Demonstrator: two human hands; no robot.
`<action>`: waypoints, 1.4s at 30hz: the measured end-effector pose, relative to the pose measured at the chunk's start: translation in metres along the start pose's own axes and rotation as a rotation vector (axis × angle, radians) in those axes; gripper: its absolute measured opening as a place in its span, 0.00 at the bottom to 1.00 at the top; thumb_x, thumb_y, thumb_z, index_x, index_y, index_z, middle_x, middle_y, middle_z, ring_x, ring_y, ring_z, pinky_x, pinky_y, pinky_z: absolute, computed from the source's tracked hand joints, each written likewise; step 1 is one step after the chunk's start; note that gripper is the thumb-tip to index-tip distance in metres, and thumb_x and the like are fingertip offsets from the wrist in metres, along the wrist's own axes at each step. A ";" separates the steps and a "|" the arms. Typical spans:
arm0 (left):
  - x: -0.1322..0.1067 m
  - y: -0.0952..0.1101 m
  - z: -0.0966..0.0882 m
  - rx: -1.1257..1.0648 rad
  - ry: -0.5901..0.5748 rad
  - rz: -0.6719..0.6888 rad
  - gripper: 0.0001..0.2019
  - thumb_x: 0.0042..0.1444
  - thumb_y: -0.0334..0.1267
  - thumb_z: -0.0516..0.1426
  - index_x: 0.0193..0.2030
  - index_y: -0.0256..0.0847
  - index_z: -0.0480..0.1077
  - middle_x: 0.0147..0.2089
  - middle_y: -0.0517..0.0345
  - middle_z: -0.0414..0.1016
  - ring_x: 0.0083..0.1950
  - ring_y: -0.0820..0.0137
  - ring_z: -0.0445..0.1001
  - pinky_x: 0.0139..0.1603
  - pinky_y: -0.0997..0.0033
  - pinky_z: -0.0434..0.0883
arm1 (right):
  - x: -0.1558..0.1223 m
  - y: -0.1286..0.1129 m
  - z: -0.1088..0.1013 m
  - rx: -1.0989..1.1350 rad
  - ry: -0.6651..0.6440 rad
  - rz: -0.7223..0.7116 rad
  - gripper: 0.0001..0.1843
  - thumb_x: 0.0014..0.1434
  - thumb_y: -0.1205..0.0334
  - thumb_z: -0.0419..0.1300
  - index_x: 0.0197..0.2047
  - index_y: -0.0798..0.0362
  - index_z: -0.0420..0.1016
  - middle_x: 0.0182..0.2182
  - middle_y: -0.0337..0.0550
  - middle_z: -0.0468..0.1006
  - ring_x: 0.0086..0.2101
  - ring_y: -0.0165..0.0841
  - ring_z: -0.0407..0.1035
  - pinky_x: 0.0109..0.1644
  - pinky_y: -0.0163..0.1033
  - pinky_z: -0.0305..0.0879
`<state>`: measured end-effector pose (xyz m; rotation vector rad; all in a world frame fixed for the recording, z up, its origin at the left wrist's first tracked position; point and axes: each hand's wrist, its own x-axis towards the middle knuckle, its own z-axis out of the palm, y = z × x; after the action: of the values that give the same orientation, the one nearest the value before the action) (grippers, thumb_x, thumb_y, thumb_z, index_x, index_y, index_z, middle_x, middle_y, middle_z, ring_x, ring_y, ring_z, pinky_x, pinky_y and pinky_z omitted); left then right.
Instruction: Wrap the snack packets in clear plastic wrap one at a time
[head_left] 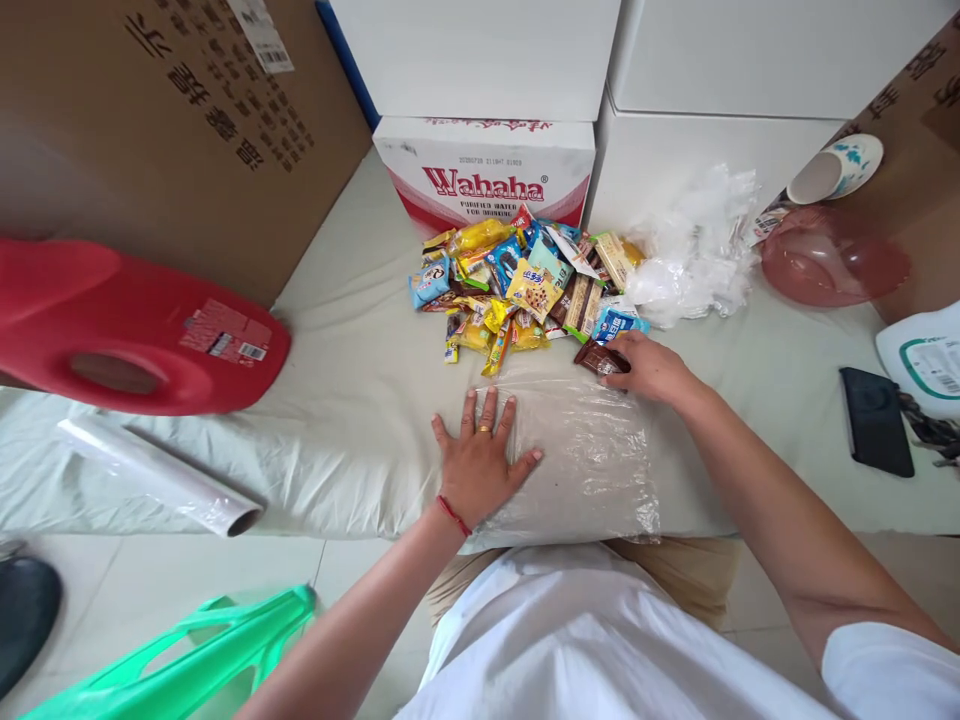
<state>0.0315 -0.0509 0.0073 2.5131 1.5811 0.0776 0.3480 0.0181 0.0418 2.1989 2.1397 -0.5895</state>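
Observation:
My left hand lies flat with fingers spread on the left part of a clear plastic bag that is laid out on the pale cloth surface in front of me. My right hand reaches to the bag's far edge, its fingers closed on a dark brown snack packet. Just beyond it sits a heap of several colourful wrapped snacks.
A red plastic jug lies at the left, a roll of clear film in front of it. Cardboard and white boxes and a Wahaha carton stand behind. Crumpled clear bags, a pink bowl and a black phone are at the right.

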 end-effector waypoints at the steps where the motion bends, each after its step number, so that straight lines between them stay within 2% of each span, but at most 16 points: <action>1: 0.000 0.000 0.001 -0.001 0.001 -0.004 0.41 0.66 0.66 0.49 0.78 0.45 0.54 0.81 0.39 0.47 0.82 0.40 0.42 0.71 0.16 0.34 | -0.002 0.002 0.002 -0.001 -0.001 -0.001 0.35 0.58 0.46 0.67 0.66 0.48 0.73 0.60 0.53 0.73 0.49 0.46 0.74 0.46 0.42 0.69; 4: -0.001 0.000 0.002 0.001 0.004 -0.008 0.41 0.66 0.66 0.48 0.78 0.45 0.54 0.81 0.40 0.46 0.82 0.40 0.42 0.71 0.15 0.32 | -0.011 0.017 0.006 0.055 0.011 0.008 0.33 0.60 0.47 0.66 0.66 0.49 0.74 0.55 0.52 0.76 0.47 0.45 0.74 0.48 0.43 0.69; 7: 0.000 0.000 0.001 0.001 -0.001 -0.004 0.41 0.66 0.66 0.49 0.78 0.45 0.54 0.81 0.40 0.46 0.82 0.39 0.42 0.70 0.15 0.31 | -0.021 0.041 0.006 0.193 0.085 0.074 0.29 0.66 0.44 0.58 0.64 0.51 0.75 0.51 0.52 0.78 0.48 0.44 0.74 0.53 0.45 0.69; 9: 0.000 0.000 0.000 -0.001 -0.010 -0.004 0.41 0.66 0.66 0.49 0.78 0.45 0.54 0.81 0.41 0.46 0.82 0.39 0.42 0.70 0.15 0.31 | -0.027 0.052 0.005 0.270 0.109 0.081 0.30 0.67 0.44 0.56 0.65 0.53 0.74 0.53 0.53 0.77 0.47 0.42 0.74 0.54 0.45 0.69; 11: 0.000 0.001 -0.001 0.001 -0.021 -0.008 0.40 0.67 0.64 0.49 0.79 0.46 0.54 0.81 0.41 0.46 0.82 0.40 0.42 0.70 0.15 0.31 | -0.032 0.055 0.006 0.300 0.080 0.018 0.35 0.62 0.45 0.62 0.67 0.54 0.71 0.58 0.55 0.74 0.47 0.43 0.74 0.54 0.45 0.70; 14: 0.001 0.001 -0.002 0.007 -0.031 -0.017 0.38 0.68 0.61 0.47 0.79 0.45 0.53 0.81 0.41 0.46 0.82 0.40 0.42 0.70 0.14 0.32 | -0.034 0.049 0.010 0.277 0.081 -0.036 0.40 0.55 0.49 0.68 0.68 0.55 0.70 0.60 0.55 0.71 0.53 0.46 0.72 0.56 0.45 0.70; 18: 0.002 0.001 0.000 0.009 -0.037 -0.027 0.36 0.69 0.59 0.46 0.79 0.45 0.52 0.81 0.41 0.47 0.82 0.41 0.42 0.69 0.13 0.34 | -0.038 0.051 0.015 0.248 0.129 0.001 0.33 0.57 0.51 0.66 0.64 0.53 0.74 0.55 0.52 0.73 0.49 0.45 0.74 0.54 0.45 0.70; 23: 0.002 0.002 0.000 0.002 -0.034 -0.032 0.37 0.69 0.60 0.47 0.79 0.46 0.52 0.81 0.42 0.46 0.82 0.42 0.41 0.70 0.14 0.33 | -0.062 0.087 0.015 0.162 0.170 -0.025 0.30 0.58 0.54 0.62 0.62 0.55 0.75 0.53 0.55 0.74 0.48 0.47 0.74 0.54 0.48 0.71; 27: 0.002 0.001 -0.001 -0.013 -0.023 -0.029 0.32 0.72 0.55 0.43 0.79 0.47 0.53 0.81 0.44 0.47 0.82 0.43 0.42 0.70 0.14 0.35 | -0.089 0.103 0.007 0.064 0.276 0.096 0.26 0.56 0.56 0.61 0.56 0.56 0.78 0.46 0.56 0.76 0.45 0.49 0.75 0.52 0.54 0.73; 30: 0.002 -0.001 0.002 -0.012 -0.016 -0.039 0.29 0.74 0.49 0.40 0.79 0.48 0.53 0.81 0.45 0.49 0.82 0.47 0.43 0.71 0.16 0.35 | -0.106 0.084 -0.005 0.239 0.381 0.128 0.23 0.56 0.56 0.61 0.54 0.52 0.78 0.48 0.52 0.76 0.41 0.43 0.75 0.48 0.50 0.75; 32: 0.002 -0.001 0.003 -0.006 -0.017 -0.044 0.29 0.74 0.47 0.39 0.79 0.49 0.53 0.81 0.46 0.49 0.82 0.48 0.43 0.71 0.17 0.35 | -0.111 0.056 -0.010 0.410 0.398 0.029 0.22 0.57 0.57 0.60 0.55 0.49 0.76 0.51 0.51 0.76 0.43 0.42 0.75 0.47 0.48 0.76; 34: 0.003 -0.001 0.003 -0.001 -0.018 -0.048 0.28 0.74 0.46 0.39 0.78 0.50 0.53 0.81 0.46 0.49 0.82 0.49 0.43 0.72 0.17 0.35 | -0.110 0.020 -0.008 0.499 0.343 -0.136 0.23 0.57 0.58 0.61 0.56 0.47 0.75 0.52 0.50 0.75 0.46 0.42 0.74 0.51 0.48 0.75; 38: 0.003 0.001 0.001 -0.007 -0.019 -0.053 0.28 0.74 0.45 0.39 0.78 0.50 0.54 0.81 0.46 0.50 0.82 0.48 0.44 0.71 0.16 0.37 | -0.091 -0.040 0.018 0.435 0.227 -0.397 0.23 0.58 0.62 0.62 0.57 0.50 0.74 0.52 0.51 0.75 0.52 0.45 0.69 0.60 0.53 0.68; 40: 0.003 0.002 0.000 -0.017 -0.014 -0.055 0.28 0.73 0.44 0.39 0.78 0.50 0.55 0.81 0.46 0.50 0.82 0.48 0.44 0.71 0.16 0.38 | -0.081 -0.053 0.036 0.351 0.163 -0.436 0.23 0.57 0.63 0.62 0.57 0.53 0.75 0.52 0.53 0.74 0.52 0.47 0.67 0.61 0.54 0.66; 42: 0.002 0.001 -0.001 -0.028 -0.008 -0.060 0.28 0.74 0.44 0.39 0.78 0.50 0.54 0.80 0.46 0.50 0.82 0.49 0.45 0.72 0.17 0.38 | -0.073 -0.054 0.051 0.273 0.115 -0.428 0.24 0.57 0.64 0.62 0.58 0.55 0.76 0.54 0.55 0.74 0.52 0.48 0.64 0.60 0.55 0.65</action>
<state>0.0337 -0.0491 0.0082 2.4400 1.6395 0.0818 0.2834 -0.0621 0.0283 1.9269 2.7685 -0.8338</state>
